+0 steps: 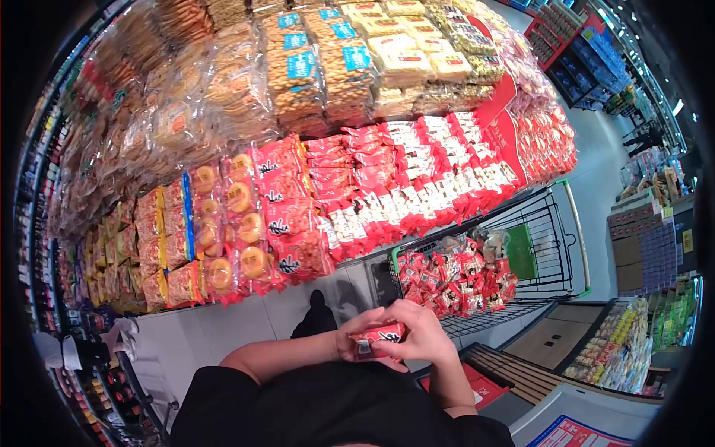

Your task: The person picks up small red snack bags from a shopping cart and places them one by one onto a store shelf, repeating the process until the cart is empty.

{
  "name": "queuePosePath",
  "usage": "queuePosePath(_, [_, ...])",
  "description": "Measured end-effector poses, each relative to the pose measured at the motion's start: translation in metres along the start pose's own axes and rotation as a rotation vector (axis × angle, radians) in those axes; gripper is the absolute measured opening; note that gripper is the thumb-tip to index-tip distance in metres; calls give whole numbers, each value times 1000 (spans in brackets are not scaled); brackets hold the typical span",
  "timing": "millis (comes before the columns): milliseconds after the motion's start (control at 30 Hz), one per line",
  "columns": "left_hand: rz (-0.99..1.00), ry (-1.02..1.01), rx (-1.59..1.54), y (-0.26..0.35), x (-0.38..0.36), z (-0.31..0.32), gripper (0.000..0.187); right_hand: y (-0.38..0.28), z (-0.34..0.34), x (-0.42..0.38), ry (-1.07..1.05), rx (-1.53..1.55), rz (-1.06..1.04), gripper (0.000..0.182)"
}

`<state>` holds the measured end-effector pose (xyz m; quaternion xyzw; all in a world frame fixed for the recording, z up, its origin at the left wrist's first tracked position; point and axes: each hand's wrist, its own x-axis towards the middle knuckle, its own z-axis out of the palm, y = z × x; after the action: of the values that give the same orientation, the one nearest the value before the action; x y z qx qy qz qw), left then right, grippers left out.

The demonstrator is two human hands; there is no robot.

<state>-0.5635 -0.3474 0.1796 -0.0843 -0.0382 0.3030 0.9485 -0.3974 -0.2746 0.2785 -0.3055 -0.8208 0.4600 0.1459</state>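
Close to my body I hold a small red snack packet (378, 337) with black characters and a pale label. My left hand (348, 337) is closed around its left end. The fingers of my right hand (418, 333) wrap its right side from above, the thumb lying on its front. Just beyond my hands stands a wire shopping cart (550, 257). Many small red and white packets (454, 279) lie loose in it. Similar red packets (292, 216) with black characters are stacked on the display ahead.
The sloping display holds rows of red-and-white packets (417, 190), round cakes in clear wrap (240, 195) and blue-labelled snacks (299, 65). A red divider (506, 141) stands at its right. Shelves and boxes (644, 249) line the right side; grey floor tiles (231, 331) show at left.
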Motion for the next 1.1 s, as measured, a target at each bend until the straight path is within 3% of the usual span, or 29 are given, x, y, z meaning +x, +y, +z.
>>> queuePosePath(67, [33, -90, -40, 8, -27, 26, 61, -37, 14, 27, 205, -159, -63, 51])
queuePosePath(100, [66, -68, 2, 12, -41, 35, 62, -43, 23, 34, 191, -193, -100, 57])
queuePosePath(133, [101, -43, 43, 15, -54, 41, 63, -53, 29, 43, 192, -200, -95, 57])
queuePosePath(200, [96, -44, 40, 24, -76, 47, 68, -72, 37, 60, 459, -323, -250, 57])
queuePosePath(267, [135, 16, 158, 31, -91, 55, 73, -74, 45, 67, 583, -260, -363, 52])
queuePosePath(333, [234, -61, 73, 33, -102, 74, 80, -80, 47, 73, 592, -186, -409, 47])
queuePosePath(467, [357, -92, 110, 41, -108, 83, 87, -90, 26, 76, 545, -120, -399, 39])
queuePosePath(533, [422, -69, 170, 48, -110, 102, 91, -90, 11, 79, 441, -70, -381, 41])
queuePosePath(633, [610, 47, 278, 50, -109, 113, 92, -91, -5, 92, 95, -78, -303, 40])
queuePosePath(700, [654, 68, 314, 50, -104, 122, 91, -87, -10, 100, 55, -94, -317, 38])
queuePosePath(900, [670, 43, 300, 50, -84, 118, 77, -62, -41, 122, -63, -172, -360, 32])
queuePosePath(1000, [680, 104, 364, 50, -79, 118, 77, -52, -53, 127, -164, -181, -349, 36])
queuePosePath(1100, [695, 61, 314, 52, -76, 117, 81, -48, -58, 135, -131, -161, -436, 35])
